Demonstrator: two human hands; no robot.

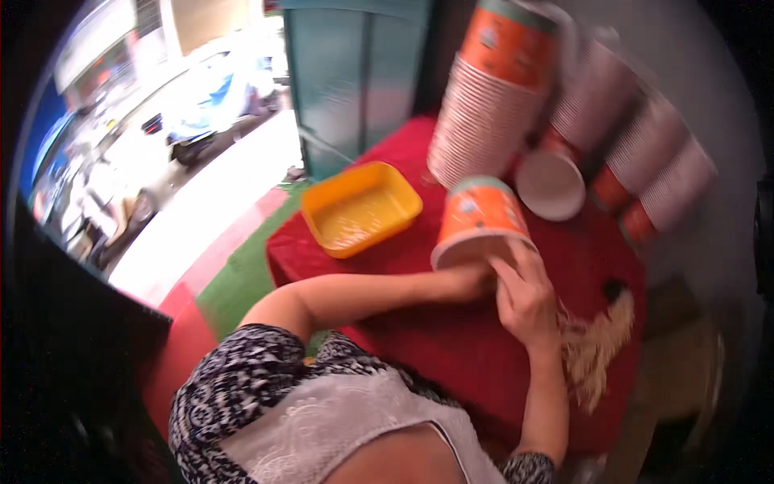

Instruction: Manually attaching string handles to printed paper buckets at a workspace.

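Note:
On the red-covered table an orange paper cup [484, 216] with a green base and white rim stands tilted, its mouth toward me. My right hand [528, 302] grips the cup's rim at the lower right, its fingers reaching just inside the mouth. Right below the rim is my left hand [472, 284], coming in from the left; its fingers are hidden behind the right hand and the cup's edge. A tall stack of matching paper cups [492, 113] rises behind, next to a single cup [551, 185] lying with its pale round opening toward me.
A yellow plastic tray [317, 230] with small white bits inside sits at the table's left. More stacked cups [645, 153] lean at the right. A bundle of pale strings [595, 347] lies near the right edge. Beyond the table stands a green cabinet [330, 89].

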